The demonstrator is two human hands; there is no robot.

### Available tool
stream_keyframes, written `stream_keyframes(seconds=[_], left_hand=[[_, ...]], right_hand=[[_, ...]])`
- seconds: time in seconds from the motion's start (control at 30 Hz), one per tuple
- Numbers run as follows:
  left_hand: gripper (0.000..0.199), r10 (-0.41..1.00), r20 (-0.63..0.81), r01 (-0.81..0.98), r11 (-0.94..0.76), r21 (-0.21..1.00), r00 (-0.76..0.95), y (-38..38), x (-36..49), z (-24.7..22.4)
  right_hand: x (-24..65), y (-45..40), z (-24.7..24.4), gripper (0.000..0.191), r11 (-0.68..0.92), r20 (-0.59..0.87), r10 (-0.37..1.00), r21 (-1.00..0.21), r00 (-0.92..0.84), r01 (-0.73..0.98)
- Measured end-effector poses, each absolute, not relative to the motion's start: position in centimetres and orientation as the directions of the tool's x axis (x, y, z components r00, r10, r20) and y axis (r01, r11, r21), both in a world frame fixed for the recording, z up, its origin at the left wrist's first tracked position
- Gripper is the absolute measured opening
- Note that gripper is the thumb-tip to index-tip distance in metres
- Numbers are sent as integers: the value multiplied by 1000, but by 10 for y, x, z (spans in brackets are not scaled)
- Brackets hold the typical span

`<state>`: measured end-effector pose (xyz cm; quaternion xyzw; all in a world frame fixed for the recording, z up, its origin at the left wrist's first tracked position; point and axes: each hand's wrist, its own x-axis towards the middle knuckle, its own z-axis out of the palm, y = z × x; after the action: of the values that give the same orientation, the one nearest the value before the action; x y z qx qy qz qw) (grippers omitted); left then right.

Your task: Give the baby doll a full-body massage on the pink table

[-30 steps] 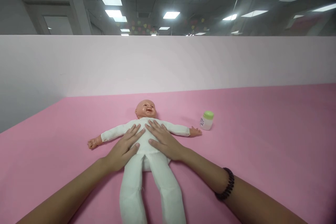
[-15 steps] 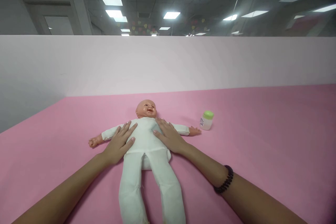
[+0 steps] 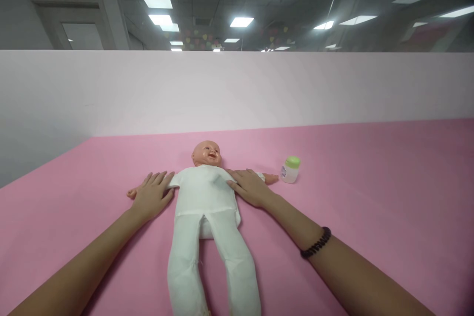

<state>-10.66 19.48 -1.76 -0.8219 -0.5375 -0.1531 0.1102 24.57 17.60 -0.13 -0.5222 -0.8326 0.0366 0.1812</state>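
A baby doll (image 3: 205, 190) in white cloth lies face up, arms spread, its head at the far end. My left hand (image 3: 152, 195) rests flat over the doll's arm at the left, fingers stretched out, covering much of the sleeve and forearm. Across the doll's other upper arm and shoulder lies my right hand (image 3: 252, 186), palm down, with the thumb apart from the fingers. The doll's small hand shows beyond my right fingers. Just past it stands a jar (image 3: 291, 170) with a green lid, upright and touched by neither hand.
The doll lies on a pink surface (image 3: 351, 182). A low white wall (image 3: 237, 91) runs along its far edge and down the left side. Behind the wall are a door (image 3: 83, 29) and ceiling lights. A dark coiled band (image 3: 316, 243) circles my right forearm.
My left hand has slid left from the doll's chest onto its arm. My right hand has shifted right, from the chest toward the other arm. The doll's hand beside the jar has moved slightly.
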Motion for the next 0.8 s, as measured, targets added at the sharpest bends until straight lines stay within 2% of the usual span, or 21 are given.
stream_keyframes(seconds=[0.17, 0.27, 0.4, 0.57, 0.63, 0.7, 0.8], left_hand=[[53, 898, 284, 942, -329, -72, 335, 194, -116, -2], [48, 938, 230, 966, -256, -37, 258, 192, -120, 6], [49, 954, 226, 979, -205, 10, 197, 191, -129, 11], [46, 960, 259, 980, -148, 131, 110, 200, -149, 6], [45, 955, 287, 975, -132, 176, 78, 206, -156, 2], [45, 937, 346, 966, -125, 226, 41, 212, -161, -3], [63, 884, 452, 909, -89, 407, -115, 219, -164, -10]], right_hand=[[276, 182, 8, 59, 500, 189, 861, -149, -472, 853], [293, 184, 11, 57, 455, 167, 886, -129, -433, 881], [306, 186, 12, 53, 348, 170, 930, -125, -325, 929], [312, 193, 4, 30, 247, 262, 940, -82, -219, 965], [313, 198, -1, 33, 226, 352, 916, -62, -191, 972], [314, 204, -5, 42, 175, 459, 881, -91, -115, 980], [314, 211, -11, 58, 65, 569, 814, -284, 114, 957]])
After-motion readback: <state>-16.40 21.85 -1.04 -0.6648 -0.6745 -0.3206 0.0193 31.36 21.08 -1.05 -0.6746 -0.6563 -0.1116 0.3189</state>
